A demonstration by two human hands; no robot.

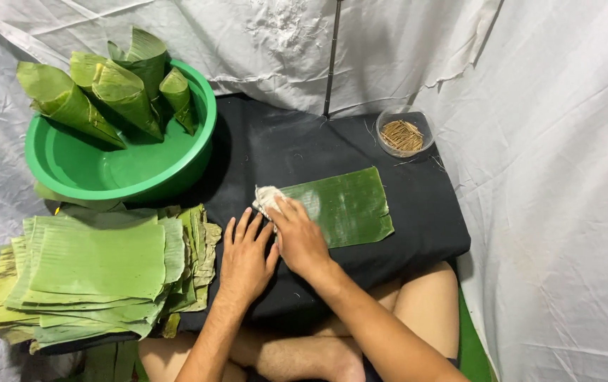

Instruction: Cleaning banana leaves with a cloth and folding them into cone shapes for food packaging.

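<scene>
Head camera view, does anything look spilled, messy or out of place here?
A few thin sticks lie loose on the black cloth beside the clear container. The leaf stack has ragged, yellowing edges. Nothing else stands out.

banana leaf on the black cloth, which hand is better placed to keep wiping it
Right. The right hand already presses the pale rag onto the banana leaf; the left hand lies flat on the black cloth beside it.

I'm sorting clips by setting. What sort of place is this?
Probably a makeshift food-wrapping spot on the floor, screened by white sheeting. A stack of cut banana leaves, folded leaf cones in a green basin and a bowl of small sticks suggest it.
</scene>
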